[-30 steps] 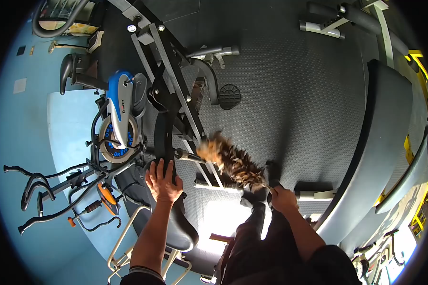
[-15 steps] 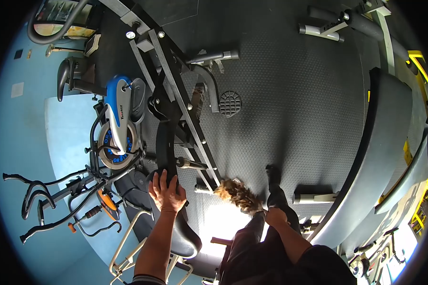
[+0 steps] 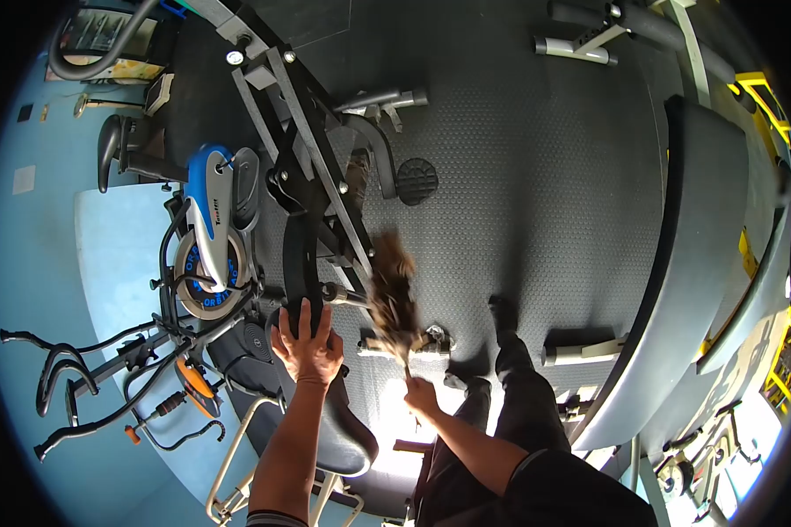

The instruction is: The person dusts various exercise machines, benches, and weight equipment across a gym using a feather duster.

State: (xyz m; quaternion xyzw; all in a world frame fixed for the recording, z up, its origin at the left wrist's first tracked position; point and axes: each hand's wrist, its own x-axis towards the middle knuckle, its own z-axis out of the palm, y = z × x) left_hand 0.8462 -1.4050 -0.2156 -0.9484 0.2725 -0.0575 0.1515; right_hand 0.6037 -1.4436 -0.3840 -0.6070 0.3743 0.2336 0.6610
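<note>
My left hand (image 3: 309, 349) rests with its fingers spread on the black padded seat (image 3: 343, 435) of an exercise machine. In my right hand (image 3: 423, 397) is the handle of a brown feather duster (image 3: 392, 294), gripped in closed fingers. The duster's fluffy head is blurred and lies against or just beside the machine's dark metal frame (image 3: 312, 145); whether it touches cannot be made out. A round black ribbed foot pedal (image 3: 417, 181) sits farther out, beyond the duster.
A blue and white exercise bike (image 3: 211, 206) stands to the left by the blue wall (image 3: 26, 255). On the right is a long padded bench (image 3: 677, 290), with yellow frames (image 3: 765, 104) behind it. Black textured rubber flooring (image 3: 536, 176) lies between the machines.
My right hand has swung left and forward from beside my leg, bringing the feather duster up along the machine's frame. My left hand stays on the seat. The view has shifted slightly.
</note>
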